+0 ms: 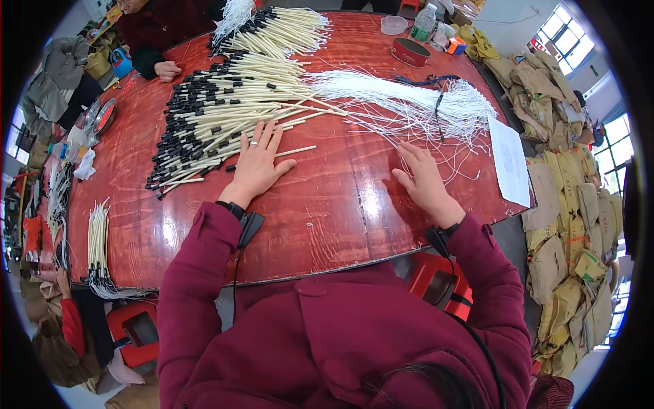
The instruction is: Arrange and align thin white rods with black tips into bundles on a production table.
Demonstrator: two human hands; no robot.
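Note:
My left hand rests with spread fingers at the near edge of a big heap of cream sticks with black ends. A single cream stick lies by its thumb and fingers. To the right, my right hand is open, its fingertips at the loose ends of a bundle of thin white cords. A dark tie goes round that bundle. Neither hand grips anything that I can see.
The red table also bears a smaller stick bundle at left, a paper sheet at right, and a round red tin and bottle at the back. Another person's hand rests beyond the heap. Sacks are stacked at right.

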